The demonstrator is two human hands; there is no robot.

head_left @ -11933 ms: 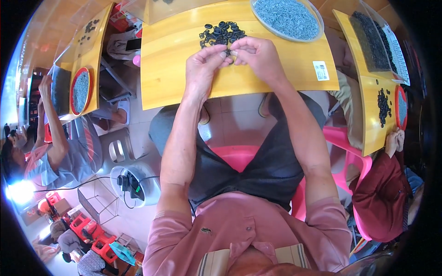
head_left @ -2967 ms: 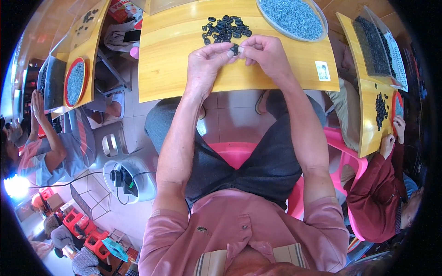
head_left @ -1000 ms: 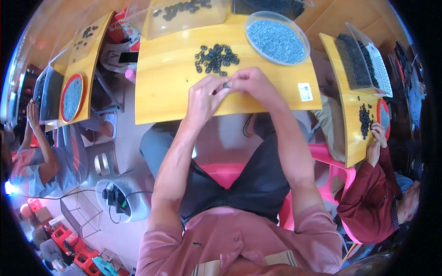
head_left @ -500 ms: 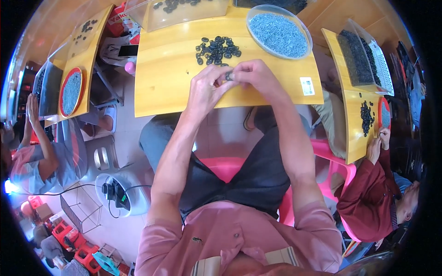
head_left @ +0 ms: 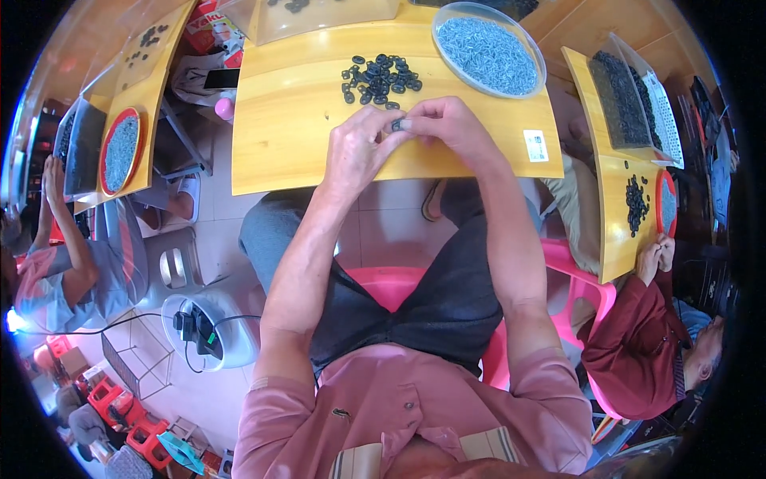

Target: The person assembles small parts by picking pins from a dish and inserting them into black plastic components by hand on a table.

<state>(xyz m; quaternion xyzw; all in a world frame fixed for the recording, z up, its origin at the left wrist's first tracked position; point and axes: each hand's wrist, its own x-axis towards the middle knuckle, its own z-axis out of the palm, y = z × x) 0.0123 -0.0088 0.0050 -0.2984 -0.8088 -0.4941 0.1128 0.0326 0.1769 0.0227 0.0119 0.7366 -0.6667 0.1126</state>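
My left hand [head_left: 357, 149] and my right hand [head_left: 453, 134] meet above the near part of the yellow table [head_left: 291, 128]. Between their fingertips is a small black oval part [head_left: 396, 124], pinched from both sides. Fingers cover much of it, so its details are hard to make out. Just beyond my hands lies a loose pile of similar black oval parts [head_left: 380, 80], some with holes showing. Past my right hand, at the far right of the table, stands a round clear tub [head_left: 542, 78] full of small silvery metal pieces [head_left: 487, 56], perhaps screws or pins.
A clear plastic box [head_left: 327, 28] with black parts stands at the table's far edge. A white label [head_left: 535, 146] is stuck at the right. Neighbouring tables hold red-rimmed trays; people sit at both sides. A grey stool [head_left: 211, 319] carries cables at lower left.
The view has shifted slightly, so the table and tub sit a little differently in the picture. My hands stay together on the black part, with small finger movement.
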